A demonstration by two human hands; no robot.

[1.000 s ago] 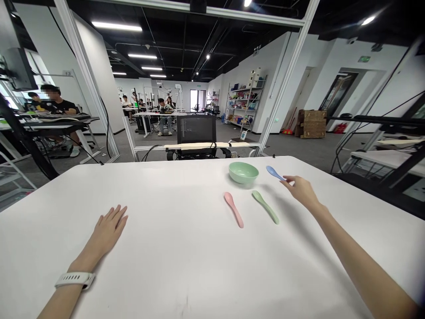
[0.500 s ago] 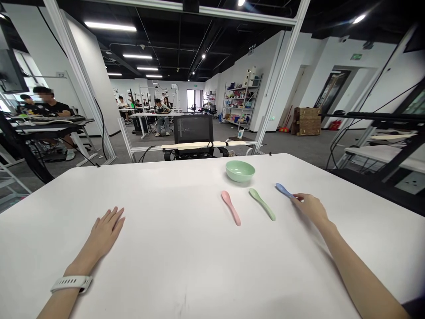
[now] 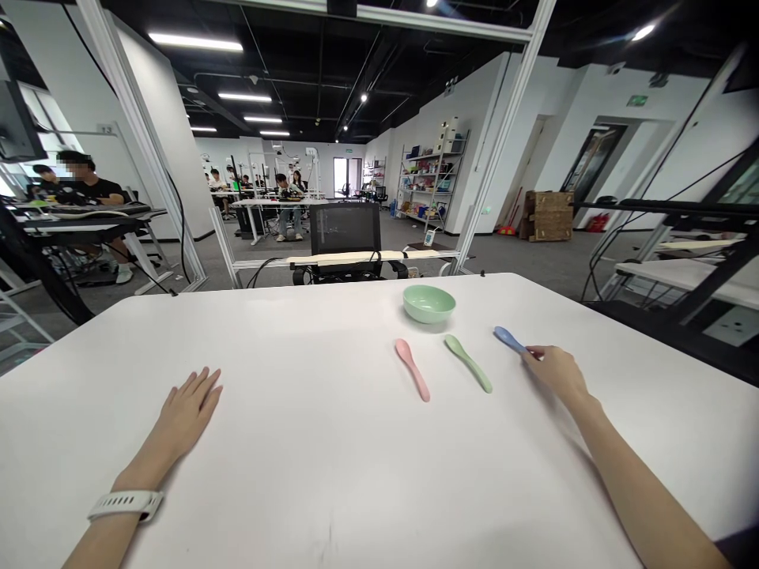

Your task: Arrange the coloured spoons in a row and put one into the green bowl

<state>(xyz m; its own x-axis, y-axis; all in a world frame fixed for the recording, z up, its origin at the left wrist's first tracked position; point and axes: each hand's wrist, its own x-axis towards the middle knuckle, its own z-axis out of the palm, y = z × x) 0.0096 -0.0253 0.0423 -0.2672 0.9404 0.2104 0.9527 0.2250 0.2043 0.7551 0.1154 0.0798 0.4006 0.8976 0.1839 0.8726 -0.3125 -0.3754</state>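
My right hand (image 3: 557, 371) pinches the handle of a blue spoon (image 3: 508, 339) on the right of the table; the fingers hide the handle's end. To its left lies a green spoon (image 3: 468, 363), and beyond that a pink spoon (image 3: 413, 370), both with their bowls pointing away from me. Behind the spoons a light green bowl (image 3: 429, 304) stands upright near the far edge. On the left side of the table my left hand (image 3: 188, 412) lies flat, palm down, fingers stretched out and holding nothing.
The white table (image 3: 285, 442) fills the foreground. A metal frame (image 3: 501, 134) rises past its far edge, with a black mesh chair (image 3: 345, 229) behind. A black rail (image 3: 670, 207) runs along the right. Several people sit at desks farther back.
Almost nothing differs. The blue spoon and my right fingers have shifted very slightly to the right. My left hand stays flat on the table.
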